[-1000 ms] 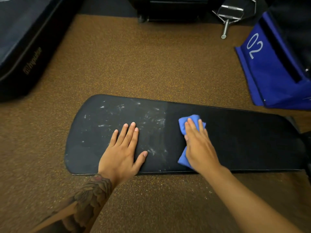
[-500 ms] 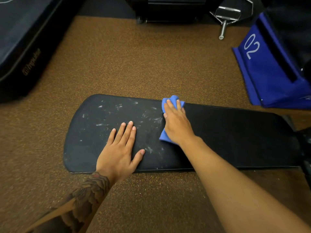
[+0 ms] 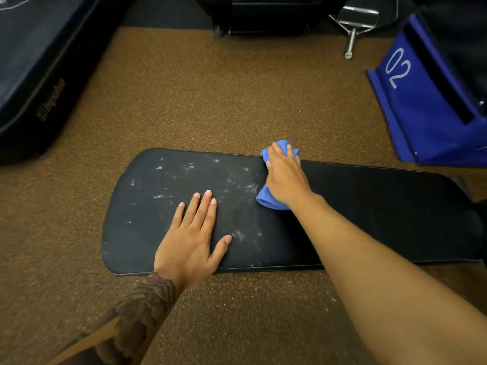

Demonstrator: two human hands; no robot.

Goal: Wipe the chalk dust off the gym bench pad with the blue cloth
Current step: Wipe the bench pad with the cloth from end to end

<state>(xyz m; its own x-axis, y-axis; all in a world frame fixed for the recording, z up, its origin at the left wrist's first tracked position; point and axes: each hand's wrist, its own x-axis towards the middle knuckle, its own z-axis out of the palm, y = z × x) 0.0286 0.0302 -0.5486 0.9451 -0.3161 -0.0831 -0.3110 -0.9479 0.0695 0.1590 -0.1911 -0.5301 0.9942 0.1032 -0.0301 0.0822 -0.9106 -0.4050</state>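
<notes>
The black bench pad [image 3: 382, 206] lies lengthwise across the brown floor. White chalk dust [image 3: 232, 185] smears its left half; the right half looks plain black. My right hand [image 3: 286, 177] presses the blue cloth [image 3: 268, 200] flat on the pad at its far edge, near the middle, fingers straight over the cloth. The cloth peeks out beyond my fingertips and under my wrist. My left hand [image 3: 195, 238] rests flat on the pad's near left part, fingers spread, holding nothing.
A blue box marked 02 [image 3: 421, 101] stands at the right. A large black padded block [image 3: 39, 69] fills the far left. Dark equipment [image 3: 263, 14] and a metal handle [image 3: 354, 25] sit at the back. Brown speckled floor [image 3: 210, 96] surrounds the pad.
My right hand has pushed the blue cloth from the pad's near middle away to its far edge. The left hand has stayed flat in place.
</notes>
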